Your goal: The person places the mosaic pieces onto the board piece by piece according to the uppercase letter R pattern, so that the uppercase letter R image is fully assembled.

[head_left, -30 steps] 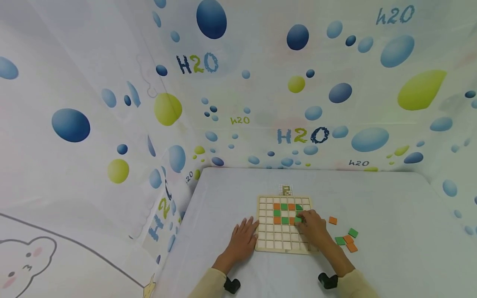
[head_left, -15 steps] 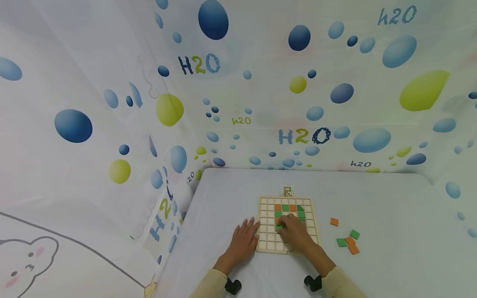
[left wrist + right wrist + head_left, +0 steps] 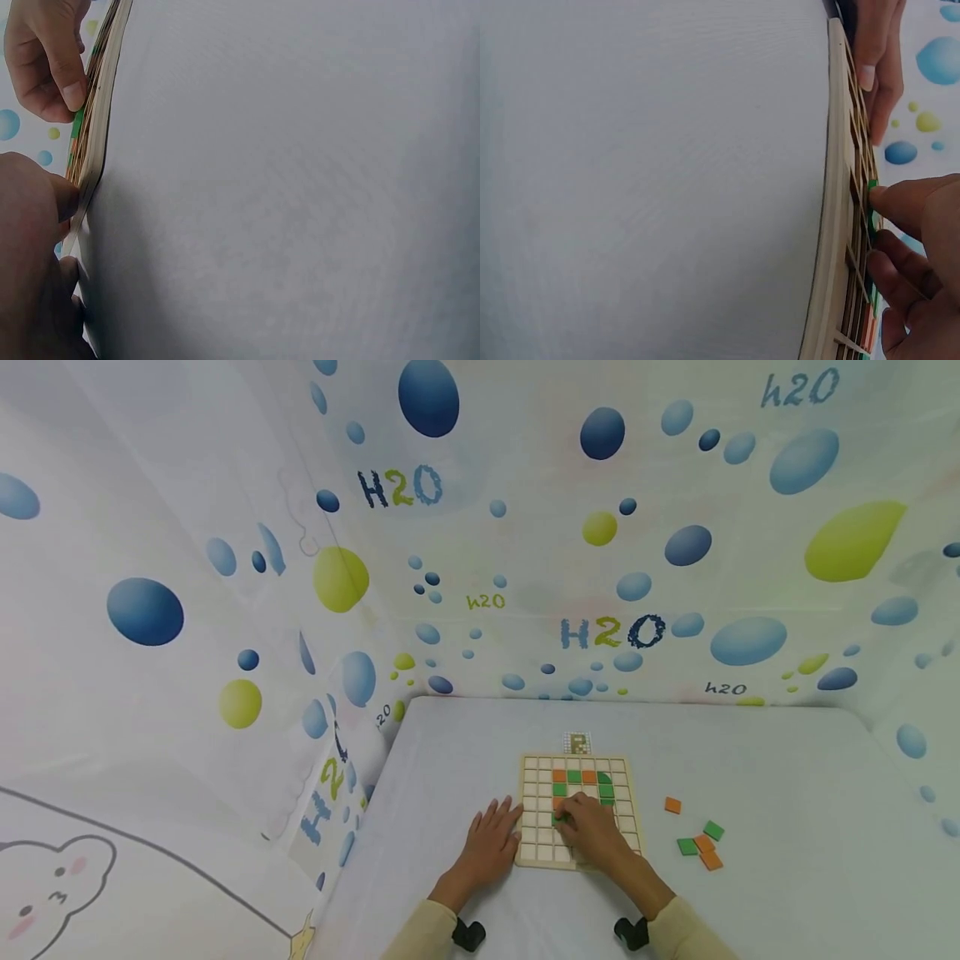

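A square wooden grid board (image 3: 547, 864) lies on the white cloth, with orange and green square tiles set in its cells. My right hand (image 3: 594, 833) reaches over the middle of the board and pinches a green tile (image 3: 557, 819) between thumb and fingers, low over a left-hand cell. In the right wrist view the thumb presses on that green tile (image 3: 872, 184) at the grid. My left hand (image 3: 489, 847) rests flat at the board's left edge, fingers straight and fingertips at the rim. Some tiles in the lower rows are hidden behind my right hand.
Right of the board lie several loose tiles: an orange tile (image 3: 672, 806) apart, and a group with a green tile (image 3: 714, 831) and an orange tile (image 3: 711, 861). A small pattern card (image 3: 577, 743) lies behind the board. Printed curtains surround the table.
My right hand has moved left across the board, from its right-hand columns to a left-hand column, and settled there with the green tile. My left hand has stayed at the edge.
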A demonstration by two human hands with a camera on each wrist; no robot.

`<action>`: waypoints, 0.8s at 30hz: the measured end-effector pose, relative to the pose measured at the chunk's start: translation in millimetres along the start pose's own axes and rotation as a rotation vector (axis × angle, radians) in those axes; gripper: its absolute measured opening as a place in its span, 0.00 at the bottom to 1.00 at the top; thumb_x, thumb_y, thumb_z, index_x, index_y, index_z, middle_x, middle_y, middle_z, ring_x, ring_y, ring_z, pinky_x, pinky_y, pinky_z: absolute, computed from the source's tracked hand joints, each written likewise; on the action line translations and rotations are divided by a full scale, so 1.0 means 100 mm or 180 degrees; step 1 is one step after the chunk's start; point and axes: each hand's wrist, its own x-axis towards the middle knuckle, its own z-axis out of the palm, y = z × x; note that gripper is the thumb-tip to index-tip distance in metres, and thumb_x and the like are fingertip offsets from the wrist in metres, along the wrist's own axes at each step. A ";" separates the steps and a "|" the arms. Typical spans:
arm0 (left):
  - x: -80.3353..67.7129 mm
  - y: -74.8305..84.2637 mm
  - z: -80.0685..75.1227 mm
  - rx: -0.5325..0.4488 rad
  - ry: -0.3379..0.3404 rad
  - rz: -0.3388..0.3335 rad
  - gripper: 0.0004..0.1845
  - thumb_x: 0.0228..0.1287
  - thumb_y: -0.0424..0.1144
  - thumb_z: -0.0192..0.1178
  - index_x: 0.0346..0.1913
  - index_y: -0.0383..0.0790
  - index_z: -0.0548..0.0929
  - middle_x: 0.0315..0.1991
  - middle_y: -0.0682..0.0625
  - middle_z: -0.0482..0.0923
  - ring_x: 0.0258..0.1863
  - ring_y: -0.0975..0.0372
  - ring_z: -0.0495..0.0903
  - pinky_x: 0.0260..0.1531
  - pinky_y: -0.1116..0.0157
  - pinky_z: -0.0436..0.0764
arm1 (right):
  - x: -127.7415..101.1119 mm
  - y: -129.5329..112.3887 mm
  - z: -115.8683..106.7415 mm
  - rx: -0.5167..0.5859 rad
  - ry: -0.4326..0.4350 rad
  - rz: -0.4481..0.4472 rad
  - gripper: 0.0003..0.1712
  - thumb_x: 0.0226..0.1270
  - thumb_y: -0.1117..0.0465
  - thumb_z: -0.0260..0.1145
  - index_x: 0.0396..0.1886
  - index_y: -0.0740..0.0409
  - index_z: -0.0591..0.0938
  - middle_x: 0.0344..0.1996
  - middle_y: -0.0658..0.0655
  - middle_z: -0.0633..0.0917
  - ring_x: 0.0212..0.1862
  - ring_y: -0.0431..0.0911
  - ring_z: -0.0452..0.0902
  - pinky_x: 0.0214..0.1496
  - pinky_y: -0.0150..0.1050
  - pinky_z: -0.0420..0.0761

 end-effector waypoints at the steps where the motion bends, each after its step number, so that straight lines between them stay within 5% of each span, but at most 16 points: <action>1: 0.00 0.00 -0.01 -0.0004 -0.0017 -0.0016 0.26 0.84 0.42 0.46 0.79 0.42 0.69 0.81 0.38 0.62 0.82 0.39 0.56 0.76 0.32 0.55 | 0.00 0.00 0.00 -0.0007 -0.0004 -0.0009 0.07 0.65 0.62 0.78 0.35 0.48 0.86 0.38 0.49 0.84 0.44 0.48 0.82 0.47 0.54 0.76; 15: 0.00 -0.06 0.08 -0.0080 0.0134 0.0056 0.26 0.86 0.46 0.43 0.80 0.45 0.68 0.82 0.39 0.61 0.82 0.39 0.56 0.76 0.32 0.53 | -0.01 0.00 -0.02 -0.0400 0.0065 -0.0168 0.09 0.65 0.62 0.79 0.34 0.45 0.84 0.40 0.47 0.83 0.43 0.46 0.79 0.42 0.47 0.73; 24: 0.01 -0.05 0.09 -0.0042 0.0136 0.0003 0.26 0.85 0.44 0.45 0.79 0.44 0.69 0.82 0.40 0.61 0.82 0.40 0.56 0.76 0.33 0.54 | -0.07 0.01 -0.10 -0.0377 0.0045 -0.0129 0.07 0.67 0.64 0.77 0.37 0.47 0.87 0.41 0.49 0.84 0.46 0.48 0.81 0.43 0.51 0.77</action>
